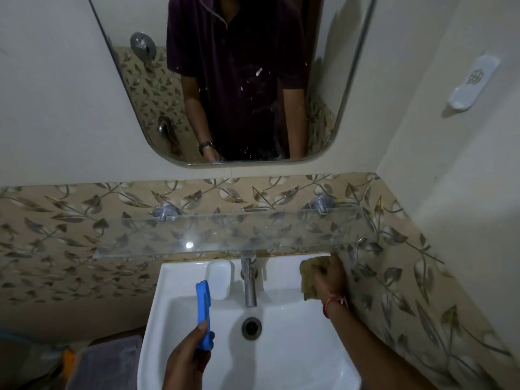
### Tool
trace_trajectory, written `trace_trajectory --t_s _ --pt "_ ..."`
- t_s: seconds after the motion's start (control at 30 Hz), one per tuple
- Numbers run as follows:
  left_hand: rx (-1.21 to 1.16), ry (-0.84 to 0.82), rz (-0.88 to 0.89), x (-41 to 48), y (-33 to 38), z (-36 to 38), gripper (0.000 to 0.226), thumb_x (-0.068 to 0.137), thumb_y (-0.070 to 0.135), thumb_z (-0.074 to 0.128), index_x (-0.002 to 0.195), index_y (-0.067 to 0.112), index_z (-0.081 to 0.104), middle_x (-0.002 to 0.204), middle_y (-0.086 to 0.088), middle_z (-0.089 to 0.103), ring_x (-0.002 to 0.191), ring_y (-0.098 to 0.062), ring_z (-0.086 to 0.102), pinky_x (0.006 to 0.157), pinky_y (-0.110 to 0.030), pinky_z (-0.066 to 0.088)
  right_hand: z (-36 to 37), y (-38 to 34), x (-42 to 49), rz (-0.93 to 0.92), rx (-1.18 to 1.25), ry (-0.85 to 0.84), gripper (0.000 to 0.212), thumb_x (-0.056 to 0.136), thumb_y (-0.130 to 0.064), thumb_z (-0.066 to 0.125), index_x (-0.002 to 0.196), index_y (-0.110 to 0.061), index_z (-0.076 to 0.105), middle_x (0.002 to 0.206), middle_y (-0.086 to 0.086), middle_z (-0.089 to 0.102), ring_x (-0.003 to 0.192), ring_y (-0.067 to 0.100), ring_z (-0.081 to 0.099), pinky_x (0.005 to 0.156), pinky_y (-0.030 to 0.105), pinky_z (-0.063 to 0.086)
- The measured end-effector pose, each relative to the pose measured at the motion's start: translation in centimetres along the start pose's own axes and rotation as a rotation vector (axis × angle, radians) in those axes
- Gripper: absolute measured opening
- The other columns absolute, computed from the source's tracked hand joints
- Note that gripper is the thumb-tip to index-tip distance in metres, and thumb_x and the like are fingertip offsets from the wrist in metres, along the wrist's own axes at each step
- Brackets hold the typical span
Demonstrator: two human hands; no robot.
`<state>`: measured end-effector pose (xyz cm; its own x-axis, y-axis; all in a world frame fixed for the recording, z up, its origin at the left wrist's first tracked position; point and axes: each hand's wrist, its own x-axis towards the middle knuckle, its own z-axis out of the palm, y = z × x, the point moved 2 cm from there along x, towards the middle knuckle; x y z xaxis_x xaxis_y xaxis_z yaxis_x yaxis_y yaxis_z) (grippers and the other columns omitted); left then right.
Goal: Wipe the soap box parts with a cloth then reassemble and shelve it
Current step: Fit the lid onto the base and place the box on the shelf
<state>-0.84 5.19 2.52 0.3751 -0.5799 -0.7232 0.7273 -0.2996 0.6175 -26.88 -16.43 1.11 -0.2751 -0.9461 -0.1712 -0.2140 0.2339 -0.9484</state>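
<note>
My left hand (188,358) grips a blue soap box part (203,313) by its near end and holds it on edge over the left side of the white sink (295,347). A white soap box part (219,278) lies on the sink's back ledge, just left of the tap (249,280). At the sink's back right corner my right hand (329,280) grips a yellowish cloth (308,280). The glass shelf (225,235) runs along the tiled wall above the sink and carries nothing.
A mirror (233,80) hangs above the shelf and reflects a person in a dark shirt. A white wall-mounted holder (472,83) is fixed on the right wall. A grey bin (107,364) stands at the lower left beside the sink. The drain (251,328) sits mid-basin.
</note>
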Motion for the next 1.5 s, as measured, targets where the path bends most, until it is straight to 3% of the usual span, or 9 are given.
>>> trace_trajectory --t_s 0.1,0.3,0.53,0.73,0.9,1.1,1.27,1.37,1.5 --pt "0.091 0.006 0.052 -0.3 -0.1 0.7 0.034 0.090 0.016 0.072 0.117 -0.001 0.062 0.092 -0.016 0.064 0.088 -0.027 0.059 0.098 -0.041 0.043 1.4 -0.7 -4.7 -0.207 0.026 0.030 0.032 0.083 0.004 0.071 0.111 -0.010 0.063 0.104 0.002 0.062 0.094 0.016 0.059 0.086 0.025 0.049" --pt "0.374 0.089 0.462 -1.1 -0.3 0.7 0.057 0.059 0.010 0.097 0.109 0.019 0.072 0.082 0.007 0.080 0.074 -0.003 0.074 0.064 -0.012 0.054 6.8 -1.7 -16.0 0.022 0.122 -0.735 0.027 0.079 -0.046 0.071 0.102 -0.033 0.071 0.089 0.002 0.077 0.081 0.016 0.074 0.067 0.025 0.058" --pt "0.674 0.117 0.840 -2.3 -0.1 0.2 0.096 0.046 0.017 0.101 0.132 0.017 0.060 0.116 0.002 0.061 0.107 -0.011 0.060 0.088 -0.028 0.048 9.5 -4.6 -19.2 0.027 0.115 -0.583 0.019 0.080 -0.025 0.076 0.098 -0.022 0.072 0.091 0.002 0.079 0.088 0.019 0.075 0.085 0.049 0.059" --pt "-0.087 -0.215 0.285 -1.9 3.9 -1.6 0.059 0.086 0.043 0.059 0.133 0.008 0.063 0.129 -0.030 0.064 0.117 -0.046 0.062 0.090 -0.053 0.055 10.0 -6.5 -19.6 0.129 0.174 -0.819 0.010 0.090 -0.014 0.069 0.099 -0.012 0.072 0.097 0.013 0.078 0.093 0.030 0.074 0.076 0.045 0.062" --pt "-0.165 -0.458 -0.060 -1.1 6.0 -0.9 0.089 0.084 0.078 0.040 0.126 0.006 0.070 0.127 -0.024 0.068 0.109 -0.044 0.068 0.108 -0.068 0.038 11.4 -6.8 -21.2 0.239 0.081 -1.044 0.023 0.090 -0.020 0.069 0.111 -0.014 0.072 0.107 0.008 0.077 0.100 0.026 0.073 0.091 0.049 0.058" --pt "-0.304 -0.475 -0.077 0.9 6.2 -2.1 0.078 0.086 0.067 0.055 0.136 0.007 0.062 0.114 -0.021 0.069 0.102 -0.037 0.068 0.093 -0.052 0.053 12.8 -6.1 -21.3 0.327 0.149 -0.981 0.029 0.090 -0.032 0.070 0.107 -0.009 0.074 0.104 0.011 0.077 0.096 0.027 0.074 0.085 0.050 0.060" --pt "-0.299 -0.410 -0.007 3.5 7.6 -4.3 0.074 0.080 0.064 0.061 0.130 0.010 0.068 0.113 -0.016 0.070 0.102 -0.035 0.067 0.090 -0.050 0.057 13.8 -2.2 -19.0 0.384 0.058 -0.539 0.029 0.090 -0.034 0.066 0.105 -0.009 0.064 0.070 0.017 0.070 0.061 0.029 0.069 0.060 0.034 0.060" --pt "-0.288 -0.413 -0.024 4.0 7.5 -5.6 0.073 0.079 0.063 0.061 0.127 0.009 0.070 0.113 -0.017 0.070 0.101 -0.035 0.067 0.090 -0.049 0.056 15.9 0.4 -18.1 0.251 -0.258 -0.586 0.051 0.087 -0.024 0.063 0.129 -0.042 0.040 0.087 0.005 0.069 0.075 0.022 0.068 0.064 0.029 0.057" --pt "-0.254 -0.403 -0.067 4.2 6.8 -6.8 0.073 0.078 0.065 0.054 0.121 0.009 0.073 0.117 -0.019 0.073 0.103 -0.039 0.069 0.087 -0.053 0.057 18.5 2.0 -16.4 0.106 -0.411 -0.603 0.067 0.091 -0.013 0.062 0.149 -0.029 0.031 0.136 0.008 0.058 0.119 0.022 0.059 0.090 0.025 0.051"
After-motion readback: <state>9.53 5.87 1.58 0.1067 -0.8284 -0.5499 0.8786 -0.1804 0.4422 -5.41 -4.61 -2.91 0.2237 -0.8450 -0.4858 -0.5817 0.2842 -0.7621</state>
